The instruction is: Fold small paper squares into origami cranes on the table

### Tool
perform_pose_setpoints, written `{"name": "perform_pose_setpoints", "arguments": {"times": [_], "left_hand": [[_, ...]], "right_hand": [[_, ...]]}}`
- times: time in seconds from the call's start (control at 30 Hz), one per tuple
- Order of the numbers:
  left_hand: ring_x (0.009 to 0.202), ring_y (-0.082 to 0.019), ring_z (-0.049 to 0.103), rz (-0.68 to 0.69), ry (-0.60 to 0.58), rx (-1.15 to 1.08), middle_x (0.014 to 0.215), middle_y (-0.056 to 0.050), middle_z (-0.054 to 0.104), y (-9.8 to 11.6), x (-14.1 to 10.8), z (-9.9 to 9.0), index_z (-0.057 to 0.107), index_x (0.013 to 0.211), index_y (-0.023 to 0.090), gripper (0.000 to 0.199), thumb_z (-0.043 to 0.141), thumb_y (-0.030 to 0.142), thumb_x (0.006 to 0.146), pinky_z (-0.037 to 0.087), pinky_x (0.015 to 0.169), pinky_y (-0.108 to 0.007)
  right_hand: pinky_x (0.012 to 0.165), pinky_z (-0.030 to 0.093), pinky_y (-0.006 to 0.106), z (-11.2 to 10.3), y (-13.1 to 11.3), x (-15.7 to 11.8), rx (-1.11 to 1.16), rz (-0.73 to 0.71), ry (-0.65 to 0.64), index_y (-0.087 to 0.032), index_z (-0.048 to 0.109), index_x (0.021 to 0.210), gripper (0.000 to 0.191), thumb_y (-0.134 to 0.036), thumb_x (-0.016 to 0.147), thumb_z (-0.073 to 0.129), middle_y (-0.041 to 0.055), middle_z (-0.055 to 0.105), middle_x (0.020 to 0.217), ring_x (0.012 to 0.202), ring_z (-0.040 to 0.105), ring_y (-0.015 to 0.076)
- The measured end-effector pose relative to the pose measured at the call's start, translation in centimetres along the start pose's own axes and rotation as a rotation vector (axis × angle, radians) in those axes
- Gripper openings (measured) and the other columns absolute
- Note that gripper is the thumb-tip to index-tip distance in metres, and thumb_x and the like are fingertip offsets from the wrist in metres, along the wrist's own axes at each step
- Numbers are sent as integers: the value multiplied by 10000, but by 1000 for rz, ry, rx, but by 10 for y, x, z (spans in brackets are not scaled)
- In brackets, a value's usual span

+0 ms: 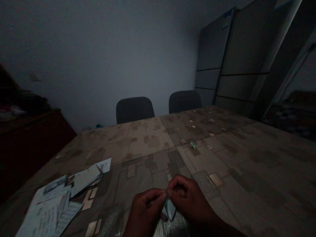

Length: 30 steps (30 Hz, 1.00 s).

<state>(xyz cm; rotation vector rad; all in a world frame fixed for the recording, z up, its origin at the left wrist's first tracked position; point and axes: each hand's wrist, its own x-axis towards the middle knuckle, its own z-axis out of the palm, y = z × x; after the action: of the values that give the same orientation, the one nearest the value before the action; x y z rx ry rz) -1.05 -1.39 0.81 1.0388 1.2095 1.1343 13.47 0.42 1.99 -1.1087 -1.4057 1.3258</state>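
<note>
Between my two hands, close to the near edge of the table, is a small piece of folded pale blue-green paper [171, 210]. My left hand [147, 208] pinches its upper end between thumb and forefinger. From the other side my right hand [184, 195] grips the same end, its fingers curled and the fingertips meeting those of the left. The lower part of the paper narrows to a point below the hands. Farther off on the tabletop stands a tiny green folded paper figure [193, 144].
A patterned cloth covers the large table [153, 164]. Several loose printed papers [46, 207] and a stack of paper pieces [86, 179] lie at the left. Two dark chairs [134, 110] stand along the far side, before a wall. A wardrobe [242, 65] rises at the back right.
</note>
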Motion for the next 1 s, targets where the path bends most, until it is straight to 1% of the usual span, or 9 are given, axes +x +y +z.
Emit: {"name": "perform_pose_setpoints", "arguments": {"times": [0.1, 0.23, 0.33, 0.4, 0.53, 0.63, 0.73, 0.9, 1.0], "left_hand": [[462, -150, 584, -21, -41, 49, 546, -37, 667, 0, 3, -3, 776, 675, 124, 300, 775, 424, 658, 432, 441, -218], [538, -173, 624, -15, -170, -4, 591, -61, 699, -1, 5, -7, 779, 792, 116, 340, 684, 442, 768, 458, 523, -239], [549, -162, 638, -30, -203, -14, 662, -69, 732, -2, 5, -10, 776, 860, 127, 310, 660, 408, 804, 457, 552, -235], [536, -146, 634, -30, -204, -31, 689, -62, 738, -1, 4, -10, 776, 873, 136, 286, 660, 391, 810, 451, 547, -224], [543, -148, 627, -11, -202, -59, 644, -55, 725, -2, 4, -11, 782, 844, 134, 249, 694, 360, 785, 464, 530, -224], [520, -149, 622, -35, -196, -78, 610, -59, 721, -5, 5, -11, 785, 801, 122, 251, 738, 361, 740, 476, 515, -234], [472, -136, 610, -56, -164, -81, 575, -47, 711, -6, 5, -10, 784, 757, 124, 262, 768, 378, 699, 463, 472, -221], [428, -120, 581, -36, -110, -34, 489, -24, 664, -4, 5, -4, 770, 679, 113, 321, 768, 434, 670, 446, 438, -201], [412, -108, 551, -42, -38, -18, 452, -7, 628, -2, 3, 0, 753, 613, 108, 316, 785, 421, 639, 417, 402, -181]], "right_hand": [[464, 330, 200, 0, 1, 0, 46, 11, -10, -153, 558, 664, 110, -234, 700, 623, -56, 472, 543, 484, 443, 91], [468, 347, 202, -2, 2, 0, 46, -10, -16, -158, 565, 682, 137, -264, 727, 639, -41, 508, 564, 513, 477, 101], [468, 341, 207, -4, 2, 1, 43, -12, -8, -160, 561, 683, 164, -289, 732, 649, -43, 498, 563, 507, 468, 101], [475, 346, 210, -5, 2, 1, 40, -25, -12, -156, 565, 689, 165, -287, 740, 650, -42, 498, 569, 512, 467, 101], [478, 358, 208, -6, 2, 0, 52, -39, -36, -160, 561, 698, 141, -261, 754, 642, -39, 510, 577, 527, 480, 106], [478, 348, 206, -4, 3, -1, 63, -29, -41, -157, 564, 688, 127, -244, 740, 640, -43, 501, 575, 518, 475, 100], [481, 337, 207, -3, 3, -1, 37, -18, -30, -153, 564, 671, 98, -209, 720, 627, -47, 490, 574, 511, 467, 96], [474, 314, 203, -2, 1, -1, -20, -18, -16, -149, 562, 666, 67, -178, 719, 590, -53, 470, 559, 504, 439, 92], [472, 317, 206, -2, 0, -1, -36, -9, -9, -147, 558, 664, 79, -193, 728, 570, -48, 471, 559, 502, 438, 94]]}}
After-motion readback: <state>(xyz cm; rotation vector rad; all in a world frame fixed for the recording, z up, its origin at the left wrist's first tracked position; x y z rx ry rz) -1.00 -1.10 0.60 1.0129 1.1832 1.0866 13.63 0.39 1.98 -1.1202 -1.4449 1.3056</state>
